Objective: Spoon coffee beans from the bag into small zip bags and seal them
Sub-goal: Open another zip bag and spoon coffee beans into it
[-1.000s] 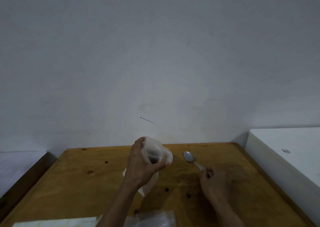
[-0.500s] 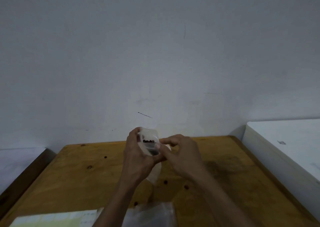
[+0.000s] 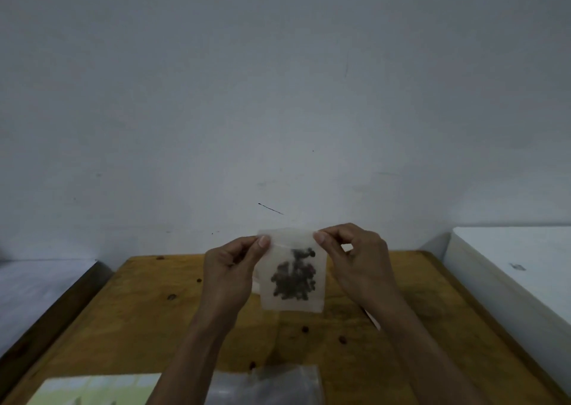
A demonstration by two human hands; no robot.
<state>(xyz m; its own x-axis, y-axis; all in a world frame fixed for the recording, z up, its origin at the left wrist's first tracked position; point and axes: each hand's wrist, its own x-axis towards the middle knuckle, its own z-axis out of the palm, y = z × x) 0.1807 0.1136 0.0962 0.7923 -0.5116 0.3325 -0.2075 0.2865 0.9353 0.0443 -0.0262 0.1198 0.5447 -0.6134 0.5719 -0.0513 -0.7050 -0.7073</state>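
1. one zip bag (image 3: 292, 276) is filled with beans (image 3: 293, 282) and held upright above the bench (image 3: 139, 318).
2. left hand (image 3: 230, 273) and right hand (image 3: 355, 261) each pinch a top corner.
3. sealing looks unfinished; more bags (image 3: 265, 384) wait.

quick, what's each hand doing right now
Left hand: pinching the top left corner of the small zip bag with coffee beans inside.
Right hand: pinching the bag's top right corner.
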